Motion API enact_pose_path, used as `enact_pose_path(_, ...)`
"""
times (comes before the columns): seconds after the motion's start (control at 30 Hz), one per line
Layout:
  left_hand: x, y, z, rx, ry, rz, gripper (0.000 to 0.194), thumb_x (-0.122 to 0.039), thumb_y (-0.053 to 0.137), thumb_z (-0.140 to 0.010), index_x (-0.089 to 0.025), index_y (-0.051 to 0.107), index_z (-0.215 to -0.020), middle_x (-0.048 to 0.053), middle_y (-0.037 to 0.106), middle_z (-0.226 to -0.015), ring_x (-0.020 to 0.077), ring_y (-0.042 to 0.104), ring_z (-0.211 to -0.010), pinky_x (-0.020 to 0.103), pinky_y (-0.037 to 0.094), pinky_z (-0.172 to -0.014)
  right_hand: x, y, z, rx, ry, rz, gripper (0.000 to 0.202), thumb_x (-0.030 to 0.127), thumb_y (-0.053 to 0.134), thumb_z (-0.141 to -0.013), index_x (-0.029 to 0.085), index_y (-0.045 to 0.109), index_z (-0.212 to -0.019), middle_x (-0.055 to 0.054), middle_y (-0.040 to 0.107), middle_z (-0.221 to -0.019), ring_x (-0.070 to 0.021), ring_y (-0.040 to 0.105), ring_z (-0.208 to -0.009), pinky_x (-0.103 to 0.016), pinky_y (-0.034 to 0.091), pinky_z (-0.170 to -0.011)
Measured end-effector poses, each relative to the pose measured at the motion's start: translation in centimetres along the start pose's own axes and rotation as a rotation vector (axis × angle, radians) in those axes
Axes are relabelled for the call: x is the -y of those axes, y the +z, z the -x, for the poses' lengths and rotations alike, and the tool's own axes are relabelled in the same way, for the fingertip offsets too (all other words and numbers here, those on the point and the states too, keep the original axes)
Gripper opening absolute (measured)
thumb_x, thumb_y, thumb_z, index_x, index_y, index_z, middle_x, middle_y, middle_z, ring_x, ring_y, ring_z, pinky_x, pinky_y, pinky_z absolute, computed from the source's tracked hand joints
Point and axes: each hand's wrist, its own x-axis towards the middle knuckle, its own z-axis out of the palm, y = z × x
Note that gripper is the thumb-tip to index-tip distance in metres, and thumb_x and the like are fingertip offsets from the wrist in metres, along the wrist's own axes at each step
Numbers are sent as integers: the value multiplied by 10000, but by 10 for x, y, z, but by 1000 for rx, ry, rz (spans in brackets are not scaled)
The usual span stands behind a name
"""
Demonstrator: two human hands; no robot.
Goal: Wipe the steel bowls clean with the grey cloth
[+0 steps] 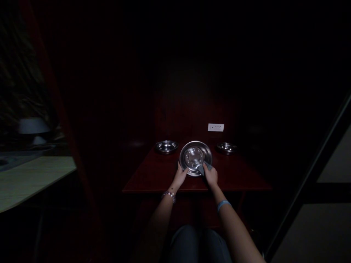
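Observation:
A shiny round metal plate [194, 156] is tilted up above the red table, its inner face toward me. My left hand [181, 174] grips its lower left rim, the thumb on the inner side. In my right hand [210, 175] is a bunched grey cloth [202, 169], pressed against the lower right of the plate. Behind and to the left, another metal dish [166, 147] rests on the table. One more metal dish [226, 148] sits at the back right.
The dark red table [153, 179] backs onto a red panel with a white power socket [215, 127]. Dark walls stand close on both sides. Far left are a pale tabletop [35, 175] and a lamp [34, 126]. My knees [186, 241] are below the front edge.

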Motion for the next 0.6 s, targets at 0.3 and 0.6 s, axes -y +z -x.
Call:
enact_pose_path(0.3, -13, -1, 1, -170, 5, 149, 364, -414, 644, -818, -151, 679, -1067, 103, 735, -1098, 239, 661, -1037, 352, 487, -947, 3, -3, 5, 7, 25, 34, 581, 636, 495, -883, 172, 724, -1147, -157, 740, -1112, -287, 696, -1064, -329, 531, -851)
enact_pose_path(0.6, -25, 3, 8, -55, -43, 174, 457, -422, 731, -785, -179, 662, -1166, 108, 725, -1163, 230, 660, -1109, 349, 486, -996, 0, -2, -1, -37, 6, -28, 501, 549, 483, -925, 168, 724, -1142, -139, 748, -1100, -245, 705, -1050, -275, 531, -849)
